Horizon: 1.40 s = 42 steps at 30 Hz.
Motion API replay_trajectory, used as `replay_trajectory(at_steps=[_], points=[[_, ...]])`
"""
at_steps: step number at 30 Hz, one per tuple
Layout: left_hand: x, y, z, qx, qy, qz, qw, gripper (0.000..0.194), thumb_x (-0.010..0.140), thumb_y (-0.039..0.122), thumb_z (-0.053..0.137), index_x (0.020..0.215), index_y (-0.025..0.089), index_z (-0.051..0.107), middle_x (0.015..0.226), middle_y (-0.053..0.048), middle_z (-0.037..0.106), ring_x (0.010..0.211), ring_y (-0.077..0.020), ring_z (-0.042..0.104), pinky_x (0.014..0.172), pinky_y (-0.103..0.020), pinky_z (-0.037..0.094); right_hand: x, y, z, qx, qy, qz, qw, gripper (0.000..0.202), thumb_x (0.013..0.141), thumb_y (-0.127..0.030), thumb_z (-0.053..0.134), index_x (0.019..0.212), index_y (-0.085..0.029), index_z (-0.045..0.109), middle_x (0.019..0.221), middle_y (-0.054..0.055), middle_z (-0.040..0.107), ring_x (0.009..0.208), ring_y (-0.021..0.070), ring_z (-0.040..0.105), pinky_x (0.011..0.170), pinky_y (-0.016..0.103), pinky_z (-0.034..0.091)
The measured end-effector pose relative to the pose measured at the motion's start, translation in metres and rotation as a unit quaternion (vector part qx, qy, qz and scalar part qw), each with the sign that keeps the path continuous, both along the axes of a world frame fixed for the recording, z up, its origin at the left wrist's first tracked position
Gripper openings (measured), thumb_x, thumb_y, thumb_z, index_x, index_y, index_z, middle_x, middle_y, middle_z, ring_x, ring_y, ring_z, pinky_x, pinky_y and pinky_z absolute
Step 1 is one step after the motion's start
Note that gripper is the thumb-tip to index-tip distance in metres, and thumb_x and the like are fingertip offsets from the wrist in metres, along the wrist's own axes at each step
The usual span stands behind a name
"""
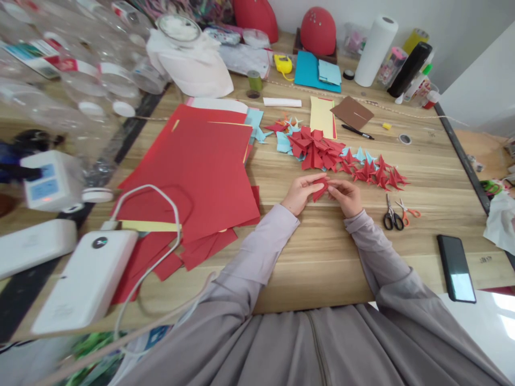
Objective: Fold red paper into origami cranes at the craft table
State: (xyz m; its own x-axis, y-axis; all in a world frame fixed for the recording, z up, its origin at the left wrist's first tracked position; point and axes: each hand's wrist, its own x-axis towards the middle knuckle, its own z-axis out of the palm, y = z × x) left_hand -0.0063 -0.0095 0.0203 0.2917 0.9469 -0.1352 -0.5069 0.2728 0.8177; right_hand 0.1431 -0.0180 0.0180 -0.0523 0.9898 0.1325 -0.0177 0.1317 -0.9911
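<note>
A small piece of folded red paper [319,191] is held between both my hands, just above the table's middle. My left hand [301,192] pinches it from the left, thumb on the near face and fingers behind. From the right, my right hand [345,195] grips its edge between thumb and fingertips. Part of the paper is hidden by the fingers. Right beyond my hands lies a heap of folded red paper pieces [316,150], with light blue ones among them. Finished-looking red paper cranes [378,172] spread out to its right.
Large red paper sheets [201,171] cover the table's left side. Black scissors [393,217] and small orange scissors [409,210] lie right of my hands, a phone [456,267] farther right. A white power bank [86,279] with a looping cable, and plastic bottles [86,80], stand left.
</note>
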Motion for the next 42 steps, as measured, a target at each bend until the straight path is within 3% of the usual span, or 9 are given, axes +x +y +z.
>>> replay_trajectory(at_steps=[5,10,19,24,27,31,35,38,42], points=[[-0.001,0.002,-0.002,0.013,-0.030,-0.033,0.999,0.055,0.051,0.005,0.052,0.103,0.014,0.069,0.109,-0.010,0.069,0.098,-0.0242,0.065,0.089,-0.037,0.050,0.003,0.003,-0.004,-0.013,-0.008,-0.022,1.000,0.028,0.065,-0.044,0.073,0.081,-0.021,0.069,0.059,-0.001,0.065,0.048,0.0120,0.055,0.050,0.029,0.048],[0.000,0.001,0.000,0.014,-0.025,-0.044,0.999,0.070,0.044,0.000,0.043,0.108,0.013,0.066,0.114,-0.009,0.067,0.104,-0.0245,0.063,0.091,-0.036,0.049,0.003,0.004,-0.005,-0.027,-0.011,-0.041,0.999,0.030,0.064,-0.046,0.073,0.079,-0.020,0.069,0.057,-0.001,0.065,0.047,0.0113,0.054,0.049,0.027,0.047],[-0.001,0.001,0.001,-0.003,-0.020,-0.042,0.999,0.053,0.054,0.005,0.058,0.105,0.015,0.068,0.113,-0.010,0.067,0.096,-0.0213,0.066,0.088,-0.035,0.049,0.003,0.004,-0.004,-0.030,-0.003,-0.038,0.999,0.030,0.063,-0.046,0.074,0.078,-0.021,0.069,0.059,-0.001,0.065,0.047,0.0110,0.054,0.049,0.028,0.047],[0.002,0.002,-0.002,-0.003,-0.010,-0.004,1.000,0.036,0.063,0.022,0.071,0.098,0.014,0.070,0.104,-0.010,0.070,0.097,-0.0209,0.065,0.091,-0.037,0.048,0.000,0.001,0.000,-0.032,0.012,-0.028,0.999,0.032,0.062,-0.048,0.074,0.079,-0.020,0.069,0.060,-0.001,0.067,0.048,0.0104,0.055,0.050,0.027,0.048],[0.003,0.002,-0.003,0.023,0.024,0.014,0.999,0.036,0.063,0.033,0.075,0.095,0.015,0.071,0.100,-0.009,0.072,0.096,-0.0214,0.065,0.091,-0.036,0.048,-0.002,0.000,0.004,-0.040,0.026,-0.018,0.999,0.035,0.059,-0.048,0.076,0.078,-0.020,0.068,0.061,-0.002,0.066,0.049,0.0099,0.055,0.051,0.027,0.049],[0.003,0.002,-0.003,0.077,0.098,0.047,0.991,0.033,0.061,0.034,0.077,0.087,0.015,0.073,0.092,-0.007,0.073,0.093,-0.0208,0.065,0.093,-0.037,0.047,-0.002,-0.001,0.004,-0.049,0.024,-0.017,0.998,0.036,0.056,-0.049,0.078,0.073,-0.020,0.067,0.061,-0.002,0.066,0.049,0.0099,0.055,0.051,0.027,0.049],[0.003,0.002,-0.006,0.061,0.120,0.054,0.989,0.045,0.057,0.029,0.079,0.099,0.015,0.070,0.087,-0.005,0.073,0.082,-0.0182,0.066,0.085,-0.036,0.050,0.000,0.001,-0.001,-0.044,0.000,-0.025,0.999,0.035,0.055,-0.050,0.078,0.066,-0.019,0.066,0.058,-0.002,0.063,0.049,0.0098,0.054,0.052,0.026,0.048],[0.002,0.002,-0.006,0.048,0.124,0.053,0.990,0.046,0.062,0.031,0.076,0.105,0.016,0.068,0.078,-0.003,0.072,0.073,-0.0159,0.064,0.076,-0.033,0.052,0.003,0.004,-0.005,-0.053,-0.008,-0.033,0.998,0.034,0.057,-0.050,0.077,0.063,-0.019,0.064,0.055,-0.002,0.061,0.048,0.0095,0.052,0.050,0.025,0.046],[0.002,0.001,-0.002,0.048,0.096,0.041,0.993,0.043,0.064,0.033,0.074,0.103,0.017,0.069,0.079,-0.004,0.072,0.070,-0.0156,0.064,0.069,-0.032,0.051,0.009,0.009,-0.009,-0.077,0.077,-0.074,0.991,0.035,0.059,-0.051,0.075,0.064,-0.019,0.061,0.055,-0.003,0.060,0.048,0.0098,0.051,0.048,0.025,0.044]])
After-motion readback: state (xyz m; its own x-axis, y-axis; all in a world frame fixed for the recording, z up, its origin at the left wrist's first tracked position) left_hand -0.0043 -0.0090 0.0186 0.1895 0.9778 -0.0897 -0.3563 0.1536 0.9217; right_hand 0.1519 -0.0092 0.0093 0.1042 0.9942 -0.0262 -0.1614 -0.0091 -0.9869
